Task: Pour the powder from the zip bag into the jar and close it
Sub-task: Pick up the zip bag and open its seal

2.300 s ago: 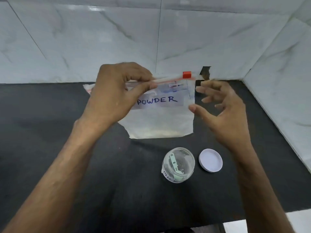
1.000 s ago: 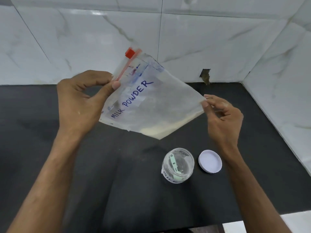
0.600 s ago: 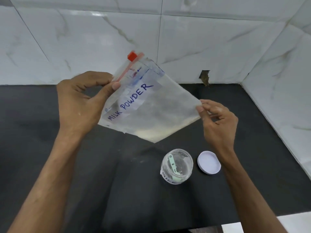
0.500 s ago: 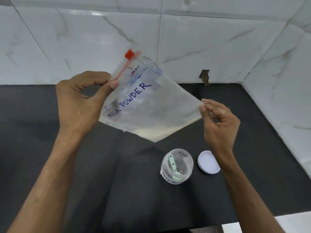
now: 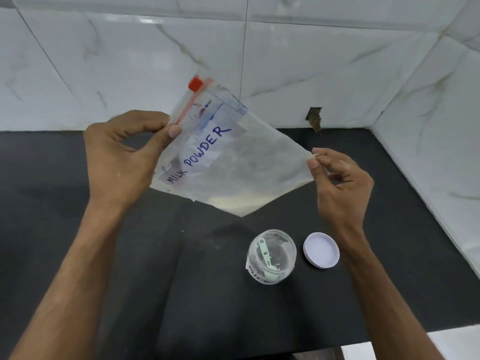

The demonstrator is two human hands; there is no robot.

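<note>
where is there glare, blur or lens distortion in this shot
Head view: glare patch on the wall tiles; slight motion blur at the red slider of the zip bag; wide-angle lens slants the tile joints; jar and lid look sharp; soft bag shadow on the counter.

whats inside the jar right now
A pale green scoop leans inside the open clear jar, and no heap of powder shows. The white label on its near wall covers part of the inside.
</note>
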